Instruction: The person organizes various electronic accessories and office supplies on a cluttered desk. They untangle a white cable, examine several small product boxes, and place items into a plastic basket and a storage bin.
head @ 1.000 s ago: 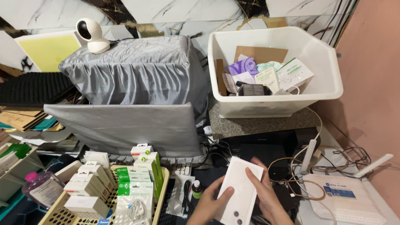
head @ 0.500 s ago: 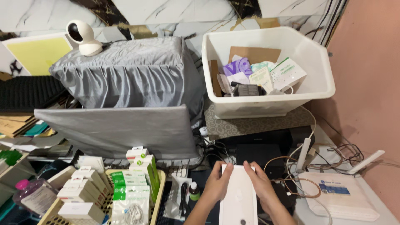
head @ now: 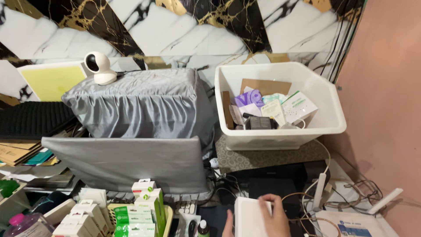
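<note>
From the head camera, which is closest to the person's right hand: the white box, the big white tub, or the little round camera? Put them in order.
1. White box, under the right hand.
2. White tub, above, slightly right.
3. Round camera, far upper left on the grey cover.

bare right grip (head: 272, 216), bare left grip (head: 228, 227)

Back wall (head: 184, 30): marble-look panels, white and black with gold veining, set in chevrons. Right wall (head: 386, 87): plain pink. Cables (head: 346, 35) run down the corner between them. Desk crowded, grey dust covers (head: 140, 105) over equipment. Light even.
</note>
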